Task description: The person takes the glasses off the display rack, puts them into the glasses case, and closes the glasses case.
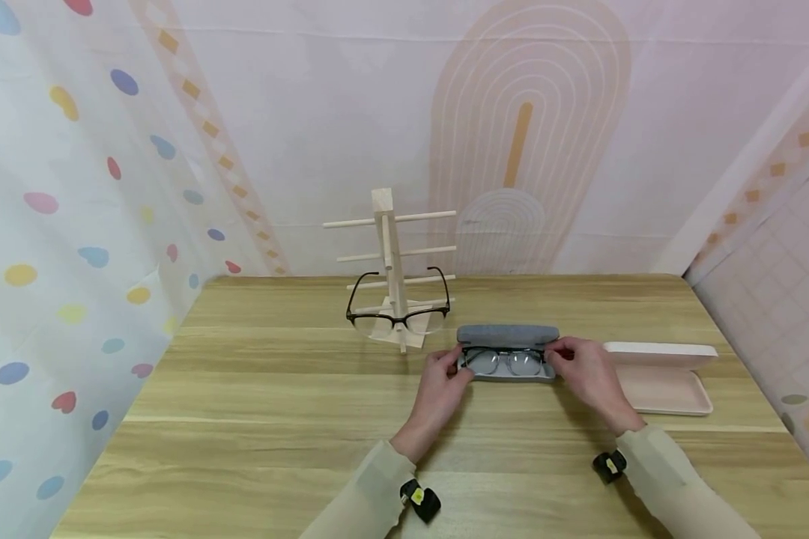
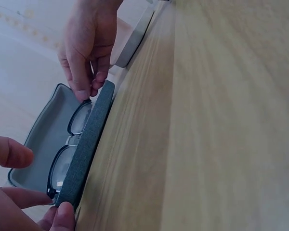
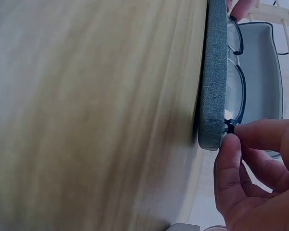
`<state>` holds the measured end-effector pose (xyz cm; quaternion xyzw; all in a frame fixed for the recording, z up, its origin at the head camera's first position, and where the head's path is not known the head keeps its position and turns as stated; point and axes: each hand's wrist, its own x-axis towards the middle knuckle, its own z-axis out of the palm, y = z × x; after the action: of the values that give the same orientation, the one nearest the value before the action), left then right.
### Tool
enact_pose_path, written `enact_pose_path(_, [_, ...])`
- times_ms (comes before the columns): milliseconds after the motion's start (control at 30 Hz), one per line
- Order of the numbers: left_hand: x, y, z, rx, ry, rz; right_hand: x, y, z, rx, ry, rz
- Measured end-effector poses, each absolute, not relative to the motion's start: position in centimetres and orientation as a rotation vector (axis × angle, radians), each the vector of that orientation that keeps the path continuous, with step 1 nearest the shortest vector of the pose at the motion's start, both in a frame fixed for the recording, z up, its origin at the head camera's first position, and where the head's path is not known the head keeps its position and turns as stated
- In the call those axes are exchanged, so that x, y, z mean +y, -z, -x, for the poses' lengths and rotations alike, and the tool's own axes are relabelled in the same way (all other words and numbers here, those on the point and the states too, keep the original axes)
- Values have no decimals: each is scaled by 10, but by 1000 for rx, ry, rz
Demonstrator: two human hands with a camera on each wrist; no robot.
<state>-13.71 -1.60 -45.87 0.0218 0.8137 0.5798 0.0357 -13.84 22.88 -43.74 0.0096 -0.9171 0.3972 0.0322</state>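
A grey fabric glasses case (image 1: 508,378) lies open on the table, its lid raised at the back. Inside sits a pair of black-topped eyeglasses (image 1: 526,362), lenses toward me. My right hand (image 1: 589,374) pinches the right corner of the frame between thumb and forefinger, as the right wrist view shows. At the other end my left hand (image 1: 441,385) holds the case, its thumb (image 2: 65,216) against the front wall. One left finger touches the frame's left corner. The folded temples are mostly hidden behind the lenses and front wall.
Behind the left hand stands a wooden display rack (image 1: 391,254) with several pegs, and dark-framed glasses (image 1: 398,320) hang low on it. A pale pink case (image 1: 667,389) lies open beside the right hand. Patterned cloth (image 1: 310,112) hangs behind the wooden table (image 1: 243,419).
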Motion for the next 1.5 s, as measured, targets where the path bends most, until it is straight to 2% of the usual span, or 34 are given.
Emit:
enact_pose_path(633, [-22, 456, 142, 2538, -1689, -127, 231, 436, 132, -2865, -1141, -101])
enact_pose_path(1233, [-35, 452, 112, 2316, -1990, -210, 237, 418, 101, -2811, -1337, -29])
enact_pose_path(1500, [-35, 449, 102, 2368, -1969, -282, 232, 422, 95, -2679, -1374, -139])
